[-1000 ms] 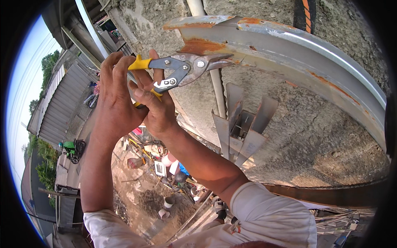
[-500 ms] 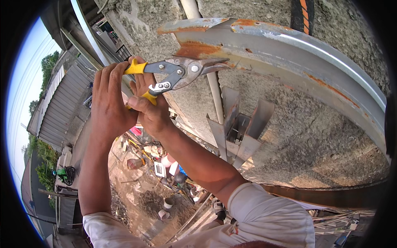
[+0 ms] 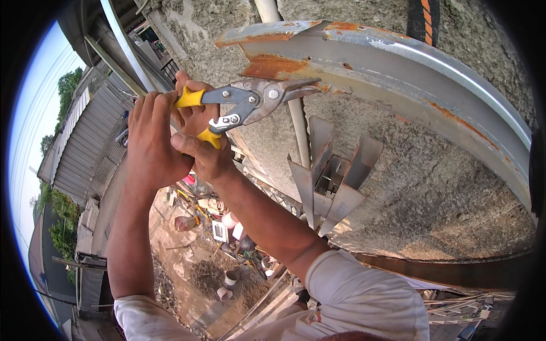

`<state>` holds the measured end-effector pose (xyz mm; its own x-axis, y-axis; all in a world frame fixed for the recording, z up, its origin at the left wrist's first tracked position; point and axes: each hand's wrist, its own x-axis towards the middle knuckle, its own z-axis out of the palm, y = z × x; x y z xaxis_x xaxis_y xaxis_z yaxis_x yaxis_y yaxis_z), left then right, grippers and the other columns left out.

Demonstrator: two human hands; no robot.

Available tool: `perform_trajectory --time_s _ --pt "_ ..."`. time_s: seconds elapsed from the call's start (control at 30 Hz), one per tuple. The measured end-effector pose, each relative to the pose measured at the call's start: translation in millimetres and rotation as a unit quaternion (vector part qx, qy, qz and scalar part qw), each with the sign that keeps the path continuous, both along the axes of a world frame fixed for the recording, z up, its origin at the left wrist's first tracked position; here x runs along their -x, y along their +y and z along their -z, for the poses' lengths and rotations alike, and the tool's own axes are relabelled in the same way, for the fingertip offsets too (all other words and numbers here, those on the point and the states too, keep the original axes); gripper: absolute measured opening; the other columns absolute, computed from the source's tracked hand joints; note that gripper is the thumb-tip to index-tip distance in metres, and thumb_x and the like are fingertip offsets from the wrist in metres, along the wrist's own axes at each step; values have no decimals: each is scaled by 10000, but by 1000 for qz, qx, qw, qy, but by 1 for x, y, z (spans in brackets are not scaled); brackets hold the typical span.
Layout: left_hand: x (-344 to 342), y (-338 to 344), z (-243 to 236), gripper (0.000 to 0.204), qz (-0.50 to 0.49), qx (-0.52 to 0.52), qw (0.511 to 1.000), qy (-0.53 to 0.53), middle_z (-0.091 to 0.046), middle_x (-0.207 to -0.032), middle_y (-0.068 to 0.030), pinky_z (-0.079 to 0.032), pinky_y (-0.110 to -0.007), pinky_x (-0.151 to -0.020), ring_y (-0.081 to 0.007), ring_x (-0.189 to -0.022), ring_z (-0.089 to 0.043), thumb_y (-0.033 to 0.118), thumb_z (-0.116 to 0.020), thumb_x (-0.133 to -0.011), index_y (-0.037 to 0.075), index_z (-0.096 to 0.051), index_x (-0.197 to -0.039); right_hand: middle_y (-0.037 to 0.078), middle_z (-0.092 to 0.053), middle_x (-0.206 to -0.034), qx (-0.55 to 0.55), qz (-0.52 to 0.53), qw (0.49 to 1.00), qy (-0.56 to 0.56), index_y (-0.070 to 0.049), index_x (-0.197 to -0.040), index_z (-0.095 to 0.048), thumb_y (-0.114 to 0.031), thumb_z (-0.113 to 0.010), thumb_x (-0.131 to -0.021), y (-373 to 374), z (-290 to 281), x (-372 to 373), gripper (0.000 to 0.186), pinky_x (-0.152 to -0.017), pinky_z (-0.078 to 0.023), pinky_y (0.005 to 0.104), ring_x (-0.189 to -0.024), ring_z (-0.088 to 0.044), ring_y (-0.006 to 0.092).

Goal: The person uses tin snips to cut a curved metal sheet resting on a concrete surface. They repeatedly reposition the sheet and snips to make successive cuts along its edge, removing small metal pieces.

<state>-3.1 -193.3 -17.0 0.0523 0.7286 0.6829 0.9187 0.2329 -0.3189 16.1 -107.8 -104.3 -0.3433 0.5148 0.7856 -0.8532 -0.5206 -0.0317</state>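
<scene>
- The left hand [image 3: 153,139] is curled at the handle ends of a pair of metal snips [image 3: 252,100], its back toward us and its fingers bent by the upper yellow grip.
- The right hand [image 3: 206,145] grips the same snips, fingers behind the upper handle and thumb by the lower one.
- The snips' handles stand spread in a V, and the blades point right, slightly parted.
- Their tips are at the lower edge of a long grey metal beam [image 3: 398,71], near its rusty left end; I can't tell whether they bite into it.
- The beam runs along a rough concrete wall [image 3: 449,193], rust streaking its face and top edge.
- A pale pipe [image 3: 298,128] runs down the wall behind the blades.
- Right of the pipe, a metal bracket [image 3: 350,196] juts out with its flaps splayed.
- A black strap with orange stripes [image 3: 424,23] hangs above the beam.
- Well below the arms, a bucket [image 3: 231,277] sits on the dirt ground [image 3: 176,250] near scattered clutter [image 3: 219,230].
</scene>
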Motion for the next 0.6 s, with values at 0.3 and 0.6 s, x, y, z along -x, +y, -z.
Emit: perform_trajectory --time_s 0.3,0.6 --pt "-3 0 19 621 3 -16 995 -102 -596 -1032 -145 -455 -456 -865 -380 -976 -584 57 -741 -617 7 -541 -1202 169 -493 -1352 26 -19 998 -51 -56 -1438 -324 44 -532 -722 -4 12 -1 752 -1166 -353 450 -1294 -497 272" --pt "-2 -5 13 763 -10 19 996 -81 -554 -1226 -193 -453 -480 -965 -413 -1116 -558 52 -797 -630 22 -480 -1324 190 -473 -1410 -7 25 997 -70 -10 -1484 -291 17 -533 -668 2 5 -8 852 -1242 -231 446 -1375 -438 295"
